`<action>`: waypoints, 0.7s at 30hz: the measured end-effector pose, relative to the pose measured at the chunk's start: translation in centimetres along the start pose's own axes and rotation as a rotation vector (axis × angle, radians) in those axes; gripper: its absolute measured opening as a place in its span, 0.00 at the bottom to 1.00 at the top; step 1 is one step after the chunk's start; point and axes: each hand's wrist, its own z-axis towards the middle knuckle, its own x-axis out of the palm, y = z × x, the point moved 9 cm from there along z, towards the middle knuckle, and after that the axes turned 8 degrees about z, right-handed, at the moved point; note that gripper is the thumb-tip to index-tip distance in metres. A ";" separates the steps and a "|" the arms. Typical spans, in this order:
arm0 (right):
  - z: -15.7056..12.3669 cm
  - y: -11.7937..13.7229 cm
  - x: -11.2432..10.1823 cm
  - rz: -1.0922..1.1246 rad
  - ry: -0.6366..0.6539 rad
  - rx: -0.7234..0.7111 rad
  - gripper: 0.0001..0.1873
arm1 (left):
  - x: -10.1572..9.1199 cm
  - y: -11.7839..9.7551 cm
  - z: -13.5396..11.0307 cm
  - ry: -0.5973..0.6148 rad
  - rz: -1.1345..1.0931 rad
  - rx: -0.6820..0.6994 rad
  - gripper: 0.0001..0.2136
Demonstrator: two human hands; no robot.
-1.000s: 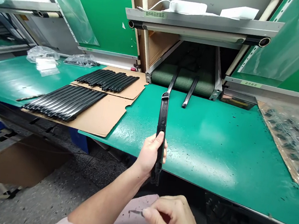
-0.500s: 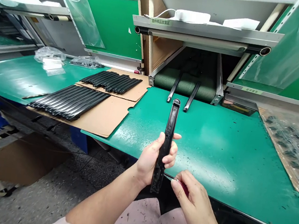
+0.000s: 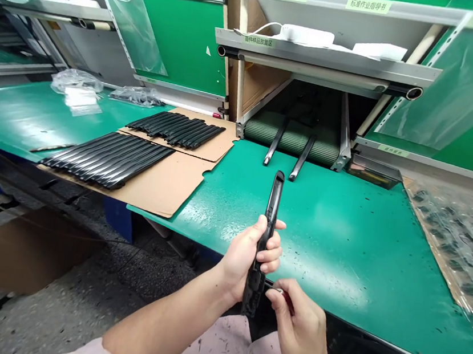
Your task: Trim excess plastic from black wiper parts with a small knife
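Observation:
A long black plastic strip [image 3: 275, 196] stands nearly upright in front of me, a ribbed hollow along it. My left hand [image 3: 240, 255] is closed around its lower half, thumb on the near side and fingers wrapped round the right edge. Below and to the right, my right hand [image 3: 303, 320] pinches a small red-handled tool [image 3: 289, 301]. The tool points left at the strip's lower right edge; whether its tip touches there I cannot tell. Two similar black strips [image 3: 302, 159] lie at the conveyor's end, partly over the green table [image 3: 342, 230].
Rows of black strips [image 3: 109, 158] lie on cardboard sheets [image 3: 175, 184] at the left. Behind is a conveyor belt [image 3: 288, 138] under a metal shelf [image 3: 328, 62]. A dark clear box [image 3: 373, 171] and clear plastic trays [image 3: 465, 239] stand at the right.
The strip has turned about its length, showing more of its side, and sits slightly lower. My right hand has shifted slightly down with the tool. The view has moved a little.

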 end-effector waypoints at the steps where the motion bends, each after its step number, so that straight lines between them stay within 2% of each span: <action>1: -0.4 0.8 -0.4 -0.063 -0.095 -0.131 0.06 | 0.1 0.2 0.0 -0.005 -0.050 -0.021 0.17; 3: -1.3 1.8 -0.5 -0.175 -0.187 -0.349 0.05 | 0.3 0.6 0.0 -0.010 -0.132 -0.072 0.18; 6: -2.1 1.6 -0.6 -0.300 -0.194 -0.557 0.16 | 0.3 1.2 -0.1 -0.037 -0.188 -0.136 0.19; 9: -2.6 1.1 -1.5 -0.352 -0.156 -0.677 0.22 | 0.1 1.8 -0.3 -0.057 -0.193 -0.173 0.18; 14: -2.9 2.7 -1.5 -0.512 -0.099 -0.831 0.16 | -0.4 2.2 -0.3 -0.110 -0.194 -0.164 0.17; 15: -2.7 3.0 -1.4 -0.546 -0.110 -0.823 0.15 | -0.6 2.1 -0.3 -0.123 -0.188 -0.150 0.17; 17: -1.7 2.8 -1.4 -0.577 -0.147 -0.693 0.12 | -0.8 1.6 -0.2 -0.136 -0.170 -0.114 0.16; 19: -0.4 1.3 -1.9 -0.534 -0.176 -0.430 0.05 | -0.9 0.7 -0.2 -0.133 -0.140 -0.054 0.16; 21: 0.2 -1.0 -2.4 -0.421 -0.160 -0.125 0.08 | -1.2 -0.3 0.0 -0.133 -0.094 0.020 0.15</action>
